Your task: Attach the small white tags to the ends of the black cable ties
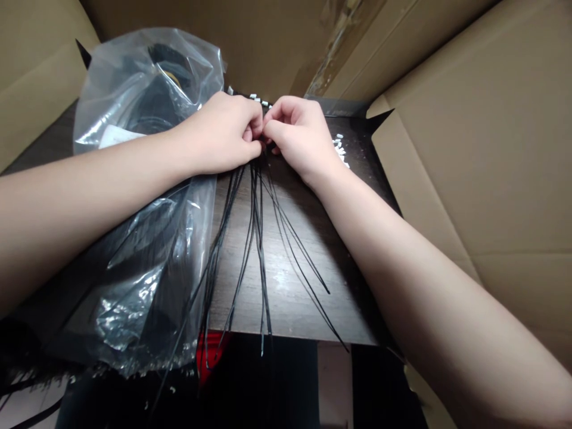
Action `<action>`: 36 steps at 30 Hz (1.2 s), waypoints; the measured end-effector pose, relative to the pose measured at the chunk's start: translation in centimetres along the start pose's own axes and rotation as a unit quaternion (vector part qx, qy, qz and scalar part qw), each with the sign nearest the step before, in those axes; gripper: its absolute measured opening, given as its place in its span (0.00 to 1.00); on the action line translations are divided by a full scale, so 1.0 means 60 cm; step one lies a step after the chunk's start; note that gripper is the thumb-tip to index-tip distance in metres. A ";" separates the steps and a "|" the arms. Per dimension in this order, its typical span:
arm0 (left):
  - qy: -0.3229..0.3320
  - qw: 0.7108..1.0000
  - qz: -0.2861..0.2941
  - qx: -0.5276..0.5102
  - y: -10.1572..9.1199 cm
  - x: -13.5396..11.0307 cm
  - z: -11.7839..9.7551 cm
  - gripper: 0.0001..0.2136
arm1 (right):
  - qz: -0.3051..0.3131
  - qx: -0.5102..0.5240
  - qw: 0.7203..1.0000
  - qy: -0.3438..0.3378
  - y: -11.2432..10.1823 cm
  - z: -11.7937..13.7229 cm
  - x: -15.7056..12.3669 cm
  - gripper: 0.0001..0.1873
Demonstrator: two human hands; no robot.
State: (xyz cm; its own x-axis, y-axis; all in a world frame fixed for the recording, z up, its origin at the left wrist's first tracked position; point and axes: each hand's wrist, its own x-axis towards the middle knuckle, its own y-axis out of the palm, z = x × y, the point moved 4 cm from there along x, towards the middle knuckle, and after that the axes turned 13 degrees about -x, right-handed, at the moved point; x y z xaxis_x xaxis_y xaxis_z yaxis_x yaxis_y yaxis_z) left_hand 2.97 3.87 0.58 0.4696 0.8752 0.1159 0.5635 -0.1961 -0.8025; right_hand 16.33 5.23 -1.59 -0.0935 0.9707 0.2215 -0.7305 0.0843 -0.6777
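Observation:
Over the middle of the table my left hand (230,131) and my right hand (304,134) meet, fingertips almost touching. The fingers of my left hand are curled in a pinch at the upper end of thin black wires (257,238). My right hand is also closed in a pinch; its fingers hide whatever small piece is between them. Several wires fan out below the hands towards the table's near edge, some ends hanging past it. Beyond the hands lie small white pieces (264,103), and another pile of white pieces (340,152) is partly behind my right wrist.
A clear plastic bag (152,238) with coiled black wire in it lies on the left, under my left forearm. Cardboard walls (482,149) enclose the dark wood table (290,268) at the back and sides. Something red (210,357) shows below the near edge.

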 end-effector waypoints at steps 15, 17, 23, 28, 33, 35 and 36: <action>0.017 0.997 0.006 0.070 0.002 -0.007 -0.014 0.14 | -0.004 0.039 0.999 -0.013 0.003 -0.003 0.001 0.16; 0.014 0.997 0.005 0.076 0.002 -0.007 -0.016 0.13 | -0.006 0.031 1.000 -0.004 0.002 -0.004 0.001 0.17; 0.012 0.997 -0.001 0.082 0.004 -0.004 -0.014 0.13 | -0.009 0.014 1.000 0.011 0.000 -0.001 0.000 0.18; 0.034 0.997 0.002 0.064 0.003 -0.005 -0.013 0.15 | -0.007 0.005 1.000 0.015 0.001 0.001 0.000 0.17; 0.037 0.998 0.003 0.055 0.003 -0.004 -0.012 0.15 | -0.005 -0.001 1.000 0.014 0.000 -0.002 0.002 0.17; 0.038 0.998 0.004 0.057 0.003 -0.004 -0.012 0.15 | -0.004 -0.001 1.000 0.011 -0.001 -0.002 0.003 0.16; 0.039 0.998 0.004 0.057 0.003 -0.004 -0.012 0.15 | -0.004 -0.001 1.000 0.009 -0.001 -0.002 0.003 0.16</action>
State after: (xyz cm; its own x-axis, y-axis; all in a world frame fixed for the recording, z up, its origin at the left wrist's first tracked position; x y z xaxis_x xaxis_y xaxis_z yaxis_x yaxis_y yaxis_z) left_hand 3.45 3.31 0.83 0.5286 0.8354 0.1506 0.4802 -0.1480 -0.8646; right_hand 16.44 5.41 -1.62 -0.0760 0.9739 0.2139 -0.7299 0.0918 -0.6773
